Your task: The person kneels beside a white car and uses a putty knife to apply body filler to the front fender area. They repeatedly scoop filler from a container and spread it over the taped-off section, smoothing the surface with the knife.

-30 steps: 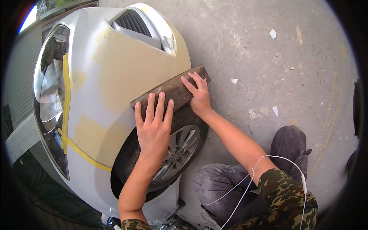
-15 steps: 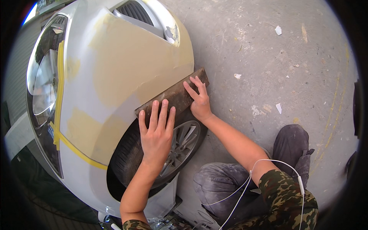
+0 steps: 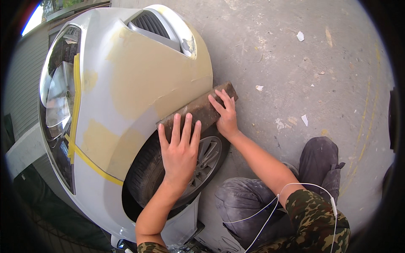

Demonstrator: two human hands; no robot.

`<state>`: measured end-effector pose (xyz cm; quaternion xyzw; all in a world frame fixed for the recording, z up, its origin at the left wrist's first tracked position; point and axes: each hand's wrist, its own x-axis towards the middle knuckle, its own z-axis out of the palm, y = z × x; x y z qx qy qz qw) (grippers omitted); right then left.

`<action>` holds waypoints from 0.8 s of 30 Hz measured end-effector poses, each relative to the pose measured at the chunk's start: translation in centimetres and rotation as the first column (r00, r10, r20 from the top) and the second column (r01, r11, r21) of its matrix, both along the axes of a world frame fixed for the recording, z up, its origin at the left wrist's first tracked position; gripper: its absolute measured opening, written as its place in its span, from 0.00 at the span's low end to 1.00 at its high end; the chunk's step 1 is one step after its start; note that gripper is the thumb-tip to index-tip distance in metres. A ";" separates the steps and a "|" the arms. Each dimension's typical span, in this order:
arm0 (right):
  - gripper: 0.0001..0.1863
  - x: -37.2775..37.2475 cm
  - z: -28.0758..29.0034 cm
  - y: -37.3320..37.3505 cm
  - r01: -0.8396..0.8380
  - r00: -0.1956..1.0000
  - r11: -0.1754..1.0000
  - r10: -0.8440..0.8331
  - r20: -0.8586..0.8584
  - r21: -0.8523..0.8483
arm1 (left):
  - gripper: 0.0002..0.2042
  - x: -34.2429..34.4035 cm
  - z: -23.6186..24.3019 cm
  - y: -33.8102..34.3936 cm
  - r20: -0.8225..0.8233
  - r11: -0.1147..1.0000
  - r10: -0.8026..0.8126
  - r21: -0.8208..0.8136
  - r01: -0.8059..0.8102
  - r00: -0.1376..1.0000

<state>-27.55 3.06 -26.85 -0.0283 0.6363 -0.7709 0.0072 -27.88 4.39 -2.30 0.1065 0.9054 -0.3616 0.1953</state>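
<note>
Landmark: wheel (image 3: 209,154), just one in view, all places given from it.
Board: one long dark-brown board (image 3: 205,109), just past the wheel on the side away from the person, lying against the car panel (image 3: 160,69) near the arch edge.
Long axis: slanted across the wheel's far side — left end beside the arch, right end farther off and out past the panel's edge, over floor (image 3: 270,55).
Board vs hands: under both sets of fingers, ahead of the palms; left hand nearer the arch end, right hand nearer the outer end.
Left hand (image 3: 180,154): over the wheel, opened out flat, four fingers straight on the board, thumb not visible.
Right hand (image 3: 228,120): on the wheel's far right, fingers spread on the board's face; thumb hidden, cannot tell if it pinches the edge.
Hands count: two, both touching the board.
Panel: grey-white with pale-yellow patches, left of and beyond the wheel.
Tape: yellow, at least two strips (image 3: 76,99), left of the wheel — one beside the headlight (image 3: 59,99), one along the seam.
Headlight: one, far left of the wheel.
Vent: one slatted vent (image 3: 148,23), well beyond the wheel.
White scraps: three larger ones (image 3: 300,36) on the floor, right of the wheel; smaller bits, not counted.
</note>
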 end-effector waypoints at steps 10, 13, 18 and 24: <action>0.34 -4.7 0.9 -0.5 0.006 0.999 0.999 -0.004 -0.051 0.045 | 0.21 -3.3 0.5 -0.7 -0.050 0.999 -0.033 -0.036 0.031 0.998; 0.38 -4.8 1.0 -1.2 -0.008 0.999 1.000 0.008 -0.043 0.011 | 0.22 -3.5 0.5 -1.3 -0.055 0.999 -0.019 -0.043 0.016 0.998; 0.41 -4.5 0.8 -2.4 0.001 1.000 0.999 -0.002 -0.022 -0.032 | 0.21 -3.1 0.4 -2.5 -0.068 0.998 -0.034 -0.045 0.031 0.997; 0.40 -2.9 0.5 -2.9 0.002 0.999 0.999 -0.004 -0.039 -0.038 | 0.18 -1.4 0.1 -3.2 -0.052 0.995 -0.072 -0.065 0.069 0.996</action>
